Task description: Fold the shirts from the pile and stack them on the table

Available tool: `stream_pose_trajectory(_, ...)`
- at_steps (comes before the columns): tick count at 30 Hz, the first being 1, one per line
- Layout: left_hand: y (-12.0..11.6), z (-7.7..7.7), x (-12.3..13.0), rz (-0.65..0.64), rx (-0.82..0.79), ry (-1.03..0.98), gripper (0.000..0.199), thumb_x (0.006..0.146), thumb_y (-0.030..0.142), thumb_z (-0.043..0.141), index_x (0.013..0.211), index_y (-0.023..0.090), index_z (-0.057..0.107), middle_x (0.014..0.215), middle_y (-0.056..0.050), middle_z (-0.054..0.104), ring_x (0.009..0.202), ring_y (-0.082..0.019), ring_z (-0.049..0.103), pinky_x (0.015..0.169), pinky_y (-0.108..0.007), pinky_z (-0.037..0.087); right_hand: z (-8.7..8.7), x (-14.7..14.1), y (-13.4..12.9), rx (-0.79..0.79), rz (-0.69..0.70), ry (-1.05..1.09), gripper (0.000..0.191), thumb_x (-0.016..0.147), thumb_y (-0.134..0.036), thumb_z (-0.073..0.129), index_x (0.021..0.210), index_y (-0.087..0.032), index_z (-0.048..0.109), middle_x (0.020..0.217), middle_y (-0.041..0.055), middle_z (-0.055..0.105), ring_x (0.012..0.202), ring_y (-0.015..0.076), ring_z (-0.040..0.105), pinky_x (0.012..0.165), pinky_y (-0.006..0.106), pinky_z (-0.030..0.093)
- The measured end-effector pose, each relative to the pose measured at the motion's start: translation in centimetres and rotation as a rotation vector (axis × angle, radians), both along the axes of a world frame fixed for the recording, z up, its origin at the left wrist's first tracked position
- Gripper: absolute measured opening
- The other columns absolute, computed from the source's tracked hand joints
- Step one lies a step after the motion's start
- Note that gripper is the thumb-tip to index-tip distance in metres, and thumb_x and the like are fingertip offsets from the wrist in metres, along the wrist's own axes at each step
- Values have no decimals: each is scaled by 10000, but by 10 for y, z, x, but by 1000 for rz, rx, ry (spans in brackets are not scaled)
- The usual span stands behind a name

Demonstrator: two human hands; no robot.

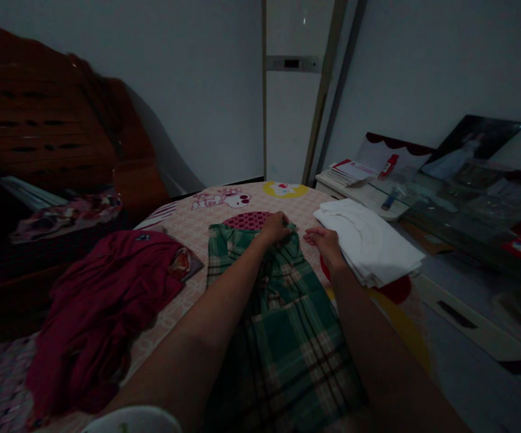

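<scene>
A green plaid garment (287, 325) lies spread lengthwise on the table, creased near its far end. My left hand (276, 228) is at the far right corner of that garment, its fingers curled on the cloth edge. Just to the right, my right hand (326, 242) hovers beside the corner, fingers stretched toward the left hand and nothing visible in them. A folded white cloth (368, 240) lies to the right of my right hand. On the left is a crumpled dark red garment (116, 300).
A patterned pink tablecloth (188, 219) covers the rounded table. Beyond it stands a tall white cabinet-like unit (289, 120). To the right are a glass shelf (449, 210), papers (348, 172) and a tilted framed photo (472, 144). A carved wooden chair (53, 114) is at left.
</scene>
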State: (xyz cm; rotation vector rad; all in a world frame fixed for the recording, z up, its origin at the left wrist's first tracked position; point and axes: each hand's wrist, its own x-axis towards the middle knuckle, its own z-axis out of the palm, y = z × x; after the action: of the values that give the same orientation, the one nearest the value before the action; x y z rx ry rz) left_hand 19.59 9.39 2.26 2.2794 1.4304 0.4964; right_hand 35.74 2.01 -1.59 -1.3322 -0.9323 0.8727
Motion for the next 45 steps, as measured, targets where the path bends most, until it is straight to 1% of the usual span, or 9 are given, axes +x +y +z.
stream_pose_trajectory(4, 1, -5, 3, -89, 42, 40, 528, 779, 285, 721, 1272, 152, 586, 1288, -121, 637, 1200, -241, 584, 1007, -312, 445, 0, 0, 0, 2, 7, -1, 172, 614, -255, 638, 737, -157, 708, 645, 38, 709, 641, 162, 652, 658, 292, 516)
stream_pose_trajectory(8, 7, -3, 7, -175, 52, -41, 335, 867, 194, 580, 1188, 184, 678, 1252, -76, 670, 1184, -200, 598, 1042, -298, 428, -2, 2, 1, 13, 5, -13, 169, 604, -240, 629, 727, -159, 711, 637, 31, 706, 627, 154, 644, 652, 283, 511)
stream_pose_trajectory(15, 25, -5, 13, 9, -54, -163, 416, 845, 61, 484, 1179, 186, 700, 1202, -47, 699, 1101, -179, 643, 976, -285, 482, 1, -1, -1, 84, 96, -21, 240, 667, -315, 633, 822, -165, 735, 702, 33, 730, 644, 162, 664, 653, 290, 528)
stream_pose_trajectory(21, 31, -19, 16, -49, -108, -225, 595, 734, -64, 461, 1258, 155, 638, 1258, -61, 669, 1126, -136, 635, 964, -235, 480, 12, -12, -6, 123, 250, -33, 297, 702, -356, 672, 914, -161, 746, 855, 69, 757, 651, 150, 660, 539, 240, 500)
stream_pose_trajectory(29, 39, -17, 11, -30, -39, -200, 534, 790, 28, 503, 1290, 175, 619, 1317, -78, 628, 1232, -184, 573, 1075, -324, 415, 6, -14, -4, -30, 266, -20, 248, 717, -260, 674, 936, -162, 737, 1016, 97, 740, 698, 174, 693, 457, 225, 516)
stream_pose_trajectory(33, 47, -10, -7, 163, 85, -241, 489, 870, 65, 413, 1323, 125, 587, 1357, -101, 596, 1251, -158, 550, 1071, -252, 397, 5, -14, -4, -21, 258, -27, 229, 718, -243, 663, 921, -174, 744, 1033, 77, 734, 687, 156, 680, 453, 214, 511)
stream_pose_trajectory(36, 49, -8, -18, 251, 96, -176, 434, 890, 99, 396, 1239, 128, 651, 1251, -90, 668, 1165, -153, 604, 1021, -228, 427, 5, -15, -4, -14, 247, -42, 227, 712, -238, 656, 910, -176, 748, 984, 68, 740, 662, 150, 664, 447, 216, 505)
stream_pose_trajectory(41, 39, -14, -13, 139, 60, 9, 320, 859, 156, 530, 1117, 174, 718, 1187, -94, 688, 1115, -192, 620, 986, -255, 446, 4, -15, -5, 5, 250, -63, 240, 691, -257, 645, 890, -178, 753, 928, 55, 740, 639, 143, 650, 450, 219, 502)
stream_pose_trajectory(45, 34, -16, -6, 157, 79, 106, 286, 841, 166, 575, 1092, 164, 712, 1207, -140, 652, 1127, -243, 601, 967, -320, 461, 4, -14, -6, 18, 260, -53, 269, 677, -297, 654, 893, -174, 755, 782, 40, 725, 612, 143, 632, 459, 220, 497)
